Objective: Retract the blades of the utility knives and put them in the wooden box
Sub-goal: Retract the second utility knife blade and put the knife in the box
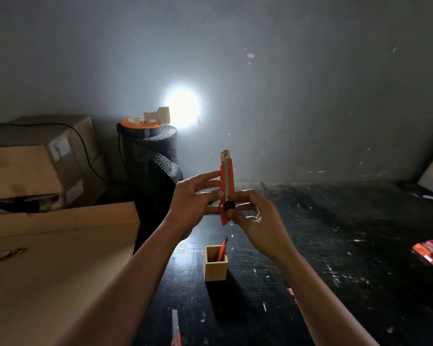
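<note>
I hold an orange utility knife [227, 176] upright above the dark table, its metal tip pointing up. My left hand [194, 196] grips its left side with the fingers. My right hand [251, 214] pinches its lower end by the black round knob. Below them stands a small wooden box [215, 267] with another orange knife [222, 248] leaning inside it. A third orange knife [176, 328] lies on the table near the bottom edge with its blade extended.
Cardboard boxes [35, 166] and a pale board [60, 258] fill the left side. A dark roll of bubble wrap [155, 156] carrying an orange reel and a bright lamp [183, 106] stands behind. Red packaging [430, 250] lies at the right edge.
</note>
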Demonstrator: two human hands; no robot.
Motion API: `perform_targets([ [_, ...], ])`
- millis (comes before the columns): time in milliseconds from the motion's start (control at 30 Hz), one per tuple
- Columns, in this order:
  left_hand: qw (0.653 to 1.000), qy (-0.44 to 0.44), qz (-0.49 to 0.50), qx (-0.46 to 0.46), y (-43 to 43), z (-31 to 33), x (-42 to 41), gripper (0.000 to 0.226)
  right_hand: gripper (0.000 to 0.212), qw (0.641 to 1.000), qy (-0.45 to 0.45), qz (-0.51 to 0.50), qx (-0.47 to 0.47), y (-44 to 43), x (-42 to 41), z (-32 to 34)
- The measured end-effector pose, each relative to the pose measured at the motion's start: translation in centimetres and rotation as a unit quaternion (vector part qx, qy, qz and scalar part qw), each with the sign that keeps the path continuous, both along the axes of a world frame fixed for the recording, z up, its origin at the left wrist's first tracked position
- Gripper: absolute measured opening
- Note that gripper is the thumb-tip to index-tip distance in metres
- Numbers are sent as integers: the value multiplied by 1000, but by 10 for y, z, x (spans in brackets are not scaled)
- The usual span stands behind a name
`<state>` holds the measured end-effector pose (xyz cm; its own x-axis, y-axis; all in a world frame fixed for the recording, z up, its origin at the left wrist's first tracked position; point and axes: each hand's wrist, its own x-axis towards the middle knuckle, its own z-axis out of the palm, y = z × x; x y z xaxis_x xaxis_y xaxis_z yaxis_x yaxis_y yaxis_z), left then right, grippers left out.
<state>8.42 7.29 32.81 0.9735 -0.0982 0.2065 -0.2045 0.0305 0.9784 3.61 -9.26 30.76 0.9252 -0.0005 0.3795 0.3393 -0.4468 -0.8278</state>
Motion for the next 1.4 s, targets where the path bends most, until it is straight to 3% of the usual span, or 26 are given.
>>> perform_targets([
  [133,1000,16,-9,-3,1,-7,-1,45,23,1000,12,0,-21,-2,5,-11],
  [300,999,41,-22,-1,3,-31,-2,44,39,1000,4,0,16,-3,19,-18],
  [433,994,100,-45,-4,1,-64,2,48,43,1000,14,8,-18,-11,43,-26],
  [600,987,152,-37,-22,-4,-104,20,48,63,996,58,43,-48,-19,78,-53],
  [700,983,179,21,15,-3,-139,42,34,57,994,88,51,-34,-22,101,-78],
  [767,978,176,72,88,-2,-168,57,33,54,994,97,41,-38,-24,117,-98],
  [967,937,188,97,278,-11,-238,81,79,54,989,133,2,-69,-18,160,-150],
  [1100,924,229,79,297,-19,-271,92,99,38,985,160,-8,-71,-14,184,-186],
  [1200,923,235,70,298,-24,-284,98,91,26,980,182,-10,-75,-10,196,-204],
  [1400,937,221,78,257,-29,-292,98,84,21,972,212,16,-104,-5,208,-225],
])
